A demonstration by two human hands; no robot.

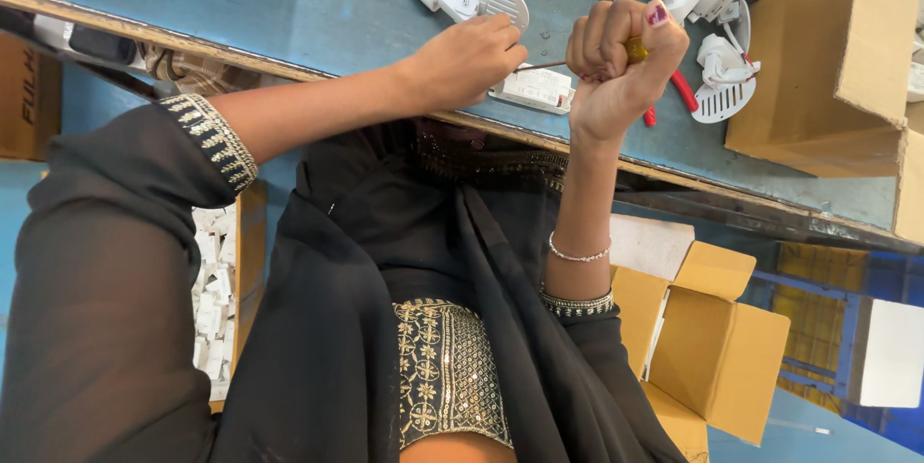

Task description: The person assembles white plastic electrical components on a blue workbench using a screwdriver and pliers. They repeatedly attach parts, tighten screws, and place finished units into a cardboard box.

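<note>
Garment: loose black robe [327, 328], sheer over the arms
Cuffs: gold-embroidered black sleeve bands [214, 139]
Front: gold sequinned lattice panel [448, 372]
Right wrist: thin beaded silver bracelet [578, 254]
Thumbnail: dark pink polish [657, 13]

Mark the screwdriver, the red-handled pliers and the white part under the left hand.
screwdriver [541, 65], head view, its thin shaft
red-handled pliers [684, 90], head view, one red grip
white part [535, 89], head view, its flat top

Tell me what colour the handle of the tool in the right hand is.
Yellow, seen in the head view: the screwdriver handle shows inside the right hand.
</note>
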